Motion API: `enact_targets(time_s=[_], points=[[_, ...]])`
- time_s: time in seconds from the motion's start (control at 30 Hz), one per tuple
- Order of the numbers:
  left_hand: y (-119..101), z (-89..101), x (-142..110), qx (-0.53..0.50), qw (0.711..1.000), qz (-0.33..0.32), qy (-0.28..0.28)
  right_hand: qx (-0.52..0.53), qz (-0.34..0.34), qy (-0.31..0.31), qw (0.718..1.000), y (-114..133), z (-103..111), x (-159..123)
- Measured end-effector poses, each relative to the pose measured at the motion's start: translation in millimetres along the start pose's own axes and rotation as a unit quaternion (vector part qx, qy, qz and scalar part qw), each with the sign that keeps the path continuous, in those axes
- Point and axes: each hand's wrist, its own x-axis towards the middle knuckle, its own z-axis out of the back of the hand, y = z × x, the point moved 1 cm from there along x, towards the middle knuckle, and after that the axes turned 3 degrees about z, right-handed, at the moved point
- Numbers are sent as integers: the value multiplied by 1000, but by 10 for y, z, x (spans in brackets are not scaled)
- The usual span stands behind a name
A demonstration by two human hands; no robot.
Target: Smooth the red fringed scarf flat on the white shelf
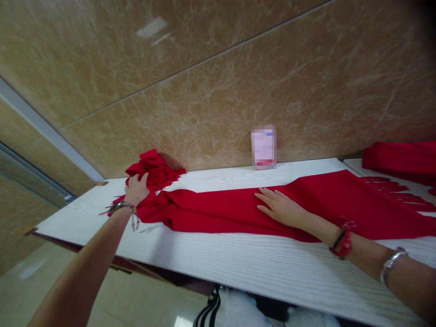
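Observation:
A long red scarf (218,211) lies lengthwise across a white wood-grain table (235,256). Its right end spreads wide, with fringe showing, while the left part narrows into creases near my left hand (136,190). That hand is closed on the gathered left end, its fingers partly lost against the cloth. Just behind it sits a crumpled red fringed heap of cloth (153,170); whether this joins the scarf I cannot tell. My right hand (281,208) rests palm down on the scarf's middle, fingers stretched out.
A small pale pack (264,147), blurred, leans upright against the brown marbled wall (211,100). Another red folded cloth (398,159) lies at the far right. The table's front edge runs above my legs (238,309); tiled floor (143,299) shows at lower left.

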Motion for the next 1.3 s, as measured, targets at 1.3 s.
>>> enact_targets(time_s=[1.3], points=[[-1814,246,-1252,-73,848,-509,131,168,128,-27,977,166,287,0]])
